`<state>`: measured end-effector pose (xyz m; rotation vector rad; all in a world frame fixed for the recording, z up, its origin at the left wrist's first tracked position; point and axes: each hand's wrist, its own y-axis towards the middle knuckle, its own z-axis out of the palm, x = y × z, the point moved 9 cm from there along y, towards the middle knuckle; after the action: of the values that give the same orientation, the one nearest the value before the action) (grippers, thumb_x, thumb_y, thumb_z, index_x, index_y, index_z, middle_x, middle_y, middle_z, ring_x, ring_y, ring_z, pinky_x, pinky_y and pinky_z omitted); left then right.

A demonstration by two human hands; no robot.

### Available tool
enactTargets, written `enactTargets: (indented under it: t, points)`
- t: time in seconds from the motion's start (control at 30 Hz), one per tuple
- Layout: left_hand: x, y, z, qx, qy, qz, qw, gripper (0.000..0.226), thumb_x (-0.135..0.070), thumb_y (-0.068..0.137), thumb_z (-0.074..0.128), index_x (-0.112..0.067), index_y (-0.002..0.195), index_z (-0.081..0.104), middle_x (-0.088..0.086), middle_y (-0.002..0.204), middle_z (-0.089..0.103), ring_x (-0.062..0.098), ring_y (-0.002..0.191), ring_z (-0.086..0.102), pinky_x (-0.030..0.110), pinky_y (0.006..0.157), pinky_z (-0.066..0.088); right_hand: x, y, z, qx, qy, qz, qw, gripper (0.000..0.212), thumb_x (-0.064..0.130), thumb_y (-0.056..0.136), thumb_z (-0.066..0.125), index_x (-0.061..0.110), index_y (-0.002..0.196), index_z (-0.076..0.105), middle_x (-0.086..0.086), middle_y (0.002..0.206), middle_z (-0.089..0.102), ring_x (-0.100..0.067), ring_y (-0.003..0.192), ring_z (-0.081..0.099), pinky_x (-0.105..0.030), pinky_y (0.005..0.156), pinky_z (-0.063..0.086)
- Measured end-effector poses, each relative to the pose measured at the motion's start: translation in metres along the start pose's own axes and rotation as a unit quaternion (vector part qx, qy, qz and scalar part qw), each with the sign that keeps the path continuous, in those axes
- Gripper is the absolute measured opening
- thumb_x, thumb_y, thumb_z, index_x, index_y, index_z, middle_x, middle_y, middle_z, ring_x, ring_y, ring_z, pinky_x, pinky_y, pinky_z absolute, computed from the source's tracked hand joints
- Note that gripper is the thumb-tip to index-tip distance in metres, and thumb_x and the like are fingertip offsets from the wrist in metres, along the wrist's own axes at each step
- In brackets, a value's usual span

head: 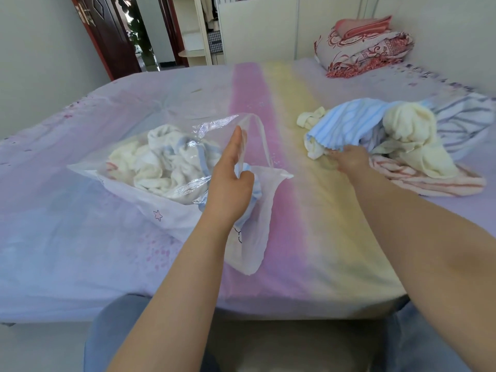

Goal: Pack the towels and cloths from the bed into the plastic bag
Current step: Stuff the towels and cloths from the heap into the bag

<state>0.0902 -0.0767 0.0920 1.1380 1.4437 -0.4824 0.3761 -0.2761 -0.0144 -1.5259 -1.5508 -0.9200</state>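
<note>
A clear plastic bag (88,170) lies on the bed at centre left, holding several white and pale blue cloths (161,165). My left hand (230,181) grips the bag's upper rim and lifts its mouth open. To the right lies a loose pile: a blue striped towel (346,124), a cream cloth (410,135), a red-striped towel (434,181) and a grey-striped towel (464,122). My right hand (349,158) pinches the near edge of the blue striped towel.
The bed (308,224) has a pastel purple, pink and yellow sheet. A folded patterned quilt with a pink blanket on top (365,47) sits at the far right corner. An open dark red door (107,36) stands behind the bed at left. My knees show below the bed's near edge.
</note>
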Motion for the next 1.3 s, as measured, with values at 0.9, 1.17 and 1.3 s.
enactTargets:
  t: [0.9, 1.17, 1.3]
  points:
    - [0.004, -0.016, -0.003, -0.034, 0.005, -0.002, 0.999, 0.079, 0.016, 0.083, 0.032, -0.024, 0.151, 0.024, -0.010, 0.156, 0.032, -0.008, 0.138, 0.027, 0.006, 0.110, 0.023, -0.018, -0.132, -0.026, -0.047, -0.379, -0.100, 0.919, 0.050, 0.021, 0.088, 0.057, 0.019, 0.135, 0.039, -0.019, 0.137, 0.037, -0.040, 0.116, 0.050, -0.043, 0.085, 0.046]
    - [0.002, -0.022, -0.003, -0.042, 0.007, 0.010, 0.999, 0.082, 0.017, 0.081, 0.032, -0.024, 0.152, 0.023, -0.011, 0.155, 0.032, -0.010, 0.137, 0.028, 0.012, 0.114, 0.021, 0.040, -0.233, -0.037, -0.151, -0.012, -0.284, 0.947, 0.016, 0.018, 0.082, 0.070, 0.015, 0.097, 0.070, -0.005, 0.119, 0.049, -0.017, 0.104, 0.051, -0.025, 0.089, 0.043]
    - [0.007, -0.023, -0.007, -0.039, 0.021, 0.009, 0.999, 0.083, 0.018, 0.081, 0.032, -0.024, 0.152, 0.022, -0.012, 0.156, 0.031, -0.004, 0.141, 0.026, 0.017, 0.117, 0.021, -0.001, -0.261, 0.022, 0.042, 0.219, -0.058, 0.973, 0.012, 0.025, 0.085, 0.071, 0.026, 0.085, 0.059, 0.008, 0.092, 0.059, -0.008, 0.084, 0.057, -0.007, 0.069, 0.043]
